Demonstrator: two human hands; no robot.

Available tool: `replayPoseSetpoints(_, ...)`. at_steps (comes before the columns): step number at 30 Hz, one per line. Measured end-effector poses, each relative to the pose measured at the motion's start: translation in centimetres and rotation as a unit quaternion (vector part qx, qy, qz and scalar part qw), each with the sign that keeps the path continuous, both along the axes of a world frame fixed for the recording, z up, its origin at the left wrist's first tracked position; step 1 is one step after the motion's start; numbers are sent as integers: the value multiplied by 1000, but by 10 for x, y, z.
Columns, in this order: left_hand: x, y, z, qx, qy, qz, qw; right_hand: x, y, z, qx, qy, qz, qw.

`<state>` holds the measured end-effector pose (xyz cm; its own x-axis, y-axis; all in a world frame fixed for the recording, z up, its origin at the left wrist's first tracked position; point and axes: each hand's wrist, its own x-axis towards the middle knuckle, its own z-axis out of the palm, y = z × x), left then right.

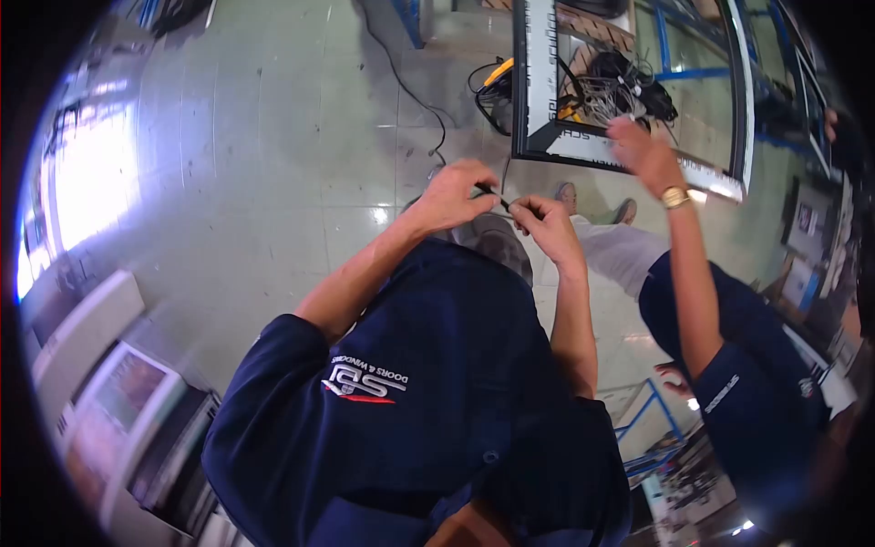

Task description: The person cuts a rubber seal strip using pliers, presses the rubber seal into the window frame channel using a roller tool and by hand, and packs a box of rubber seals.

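Note:
In front of my waist, my left hand (456, 193) and my right hand (545, 223) come close together. Between their fingertips runs a short, thin black strip (504, 202), pinched from both sides. Its exact kind is too small to make out, and my fingers hide part of it. Just beyond my right hand stands a dark window frame (538, 137) with printed white protective tape along its sides.
A co-worker at my right holds a hand (649, 155) with a gold watch (674, 197) over the frame's near side. Tangled cables (629, 96) show through the frame. A black cord (401, 77) runs over the floor, near a yellow-and-black tool (497, 73).

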<state>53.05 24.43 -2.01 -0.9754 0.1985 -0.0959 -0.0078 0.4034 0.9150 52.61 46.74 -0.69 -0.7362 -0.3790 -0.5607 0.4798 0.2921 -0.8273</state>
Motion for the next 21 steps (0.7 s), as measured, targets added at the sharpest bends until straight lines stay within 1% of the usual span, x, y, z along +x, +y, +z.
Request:
replayPoseSetpoints(1, 6, 2, -7, -47, 82, 62, 994, -4, -2, -3, -6, -1, -4, 1000)
replayPoseSetpoints(2, 16, 5, -13, -104, 77, 123, 984, -8, -4, -7, -32, -40, -17, 999)
replayPoseSetpoints(3, 23, 9, -16, -39, -18, 137, 990, -12, -6, -11, -36, -40, -10, 999)
replayPoseSetpoints(4, 30, 16, -17, 31, -109, 148, 982, -15, -6, -16, -39, -40, -4, 998)
replayPoseSetpoints(5, 35, 25, -20, 105, -197, 156, 962, -19, -4, -19, -41, -41, 2, 998)
replayPoseSetpoints(6, 36, 39, -22, 278, -311, 192, 888, -22, -3, -21, -45, -63, 26, 997)
replayPoseSetpoints(7, 37, 51, -29, 363, -334, 222, 841, -25, -1, -24, -50, -59, 40, 996)
replayPoseSetpoints(9, 34, 71, -44, 521, -365, 267, 724, -32, 7, -32, -65, -49, 61, 995)
replayPoseSetpoints(10, 33, 81, -48, 540, -361, 294, 702, -35, 14, -35, -55, -43, 72, 995)
replayPoseSetpoints(11, 32, 94, -52, 537, -341, 310, 707, -40, 20, -38, -47, -37, 80, 995)
replayPoseSetpoints(12, 30, 105, -58, 531, -321, 323, 714, -44, 26, -41, -45, -48, 57, 996)
replayPoseSetpoints(13, 31, 117, -64, 524, -306, 335, 721, -45, 31, -45, -38, -51, 57, 996)
replayPoseSetpoints(15, 31, 131, -77, 540, -264, 355, 716, -49, 38, -50, -24, -56, 55, 997)
replayPoseSetpoints(16, 29, 134, -82, 545, -248, 368, 711, -48, 36, -52, 8, -19, 58, 998)
replayPoseSetpoints(18, 28, 135, -88, 557, -214, 395, 698, -47, 32, -54, 44, 5, 61, 997)
replayPoseSetpoints(20, 24, 135, -96, 544, -194, 436, 690, -48, 32, -53, 88, 47, 71, 993)
replayPoseSetpoints(21, 20, 134, -101, 537, -182, 457, 685, -49, 34, -56, 92, 58, 71, 992)
